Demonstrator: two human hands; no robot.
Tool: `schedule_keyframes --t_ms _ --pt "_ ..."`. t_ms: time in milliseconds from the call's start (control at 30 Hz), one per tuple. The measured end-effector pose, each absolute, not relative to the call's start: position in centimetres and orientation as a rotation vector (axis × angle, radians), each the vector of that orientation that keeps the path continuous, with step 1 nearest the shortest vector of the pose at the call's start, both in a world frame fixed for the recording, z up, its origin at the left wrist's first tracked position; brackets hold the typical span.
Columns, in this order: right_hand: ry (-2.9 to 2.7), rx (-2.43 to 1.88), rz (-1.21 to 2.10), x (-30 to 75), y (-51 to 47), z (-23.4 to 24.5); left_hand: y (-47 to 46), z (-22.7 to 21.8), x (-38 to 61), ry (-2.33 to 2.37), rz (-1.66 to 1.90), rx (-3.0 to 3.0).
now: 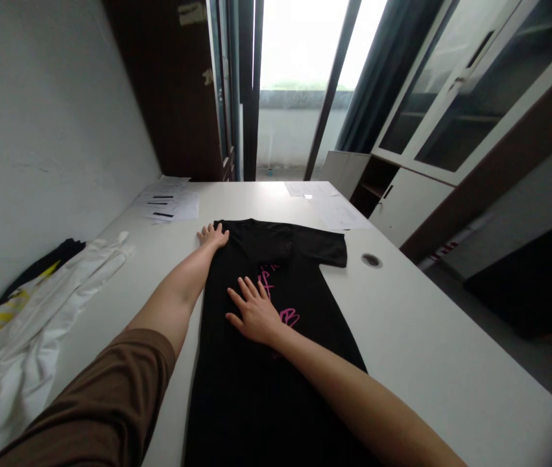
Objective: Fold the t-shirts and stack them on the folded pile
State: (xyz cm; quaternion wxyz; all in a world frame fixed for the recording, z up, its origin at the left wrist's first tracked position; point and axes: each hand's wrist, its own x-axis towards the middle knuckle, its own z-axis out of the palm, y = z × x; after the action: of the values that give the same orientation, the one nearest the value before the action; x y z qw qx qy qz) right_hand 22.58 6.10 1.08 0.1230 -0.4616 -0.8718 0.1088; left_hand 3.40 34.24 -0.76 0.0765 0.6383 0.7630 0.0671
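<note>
A black T-shirt (314, 285) with pink lettering lies on the white table (431, 357), its left side folded in so that one short sleeve points right. My left hand (213, 235) rests on the far left corner of the shirt, fingers spread. Palm down on the middle of the shirt, over part of the pink print, lies my right hand (255, 313) with its fingers apart. My right forearm covers some of the lower shirt. Neither hand grips the cloth.
White, black and yellow garments (76, 285) lie along the table's left side by the wall. Paper sheets (176, 201) sit at the far left, and more papers (334, 211) at the far right. A round cable hole (372, 261) is right of the sleeve. Cabinets (416, 204) stand beyond.
</note>
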Motion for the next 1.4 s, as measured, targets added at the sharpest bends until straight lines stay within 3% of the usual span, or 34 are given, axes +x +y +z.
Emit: schedule_keyframes --t_ms 233,367,600,767,900,1100,1400 --pt "-2.557 -1.32 0.344 22.3 6.3 1.1 32.4 -0.3 4.8 2.266 0.355 2.056" --pt "-2.482 -1.474 0.273 26.2 7.8 0.4 28.6 -0.6 6.5 1.886 0.4 2.444" --pt "-2.097 -1.888 0.099 37.8 15.4 -0.3 16.8 -1.0 10.8 1.334 0.327 2.699" --pt "-1.48 -2.198 -0.167 45.3 17.9 0.0 8.0 0.4 13.2 1.023 0.239 2.746" --pt "-1.274 -2.43 -0.118 48.3 19.1 -0.2 1.1 2.4 15.0 0.73 0.205 2.774" --pt "-1.437 -2.218 0.147 47.7 21.7 0.0 -7.3 4.4 18.0 0.185 0.2 2.859" --pt "-1.28 -1.898 0.303 48.2 23.5 1.7 -8.9 3.4 25.1 0.072 0.363 2.955"
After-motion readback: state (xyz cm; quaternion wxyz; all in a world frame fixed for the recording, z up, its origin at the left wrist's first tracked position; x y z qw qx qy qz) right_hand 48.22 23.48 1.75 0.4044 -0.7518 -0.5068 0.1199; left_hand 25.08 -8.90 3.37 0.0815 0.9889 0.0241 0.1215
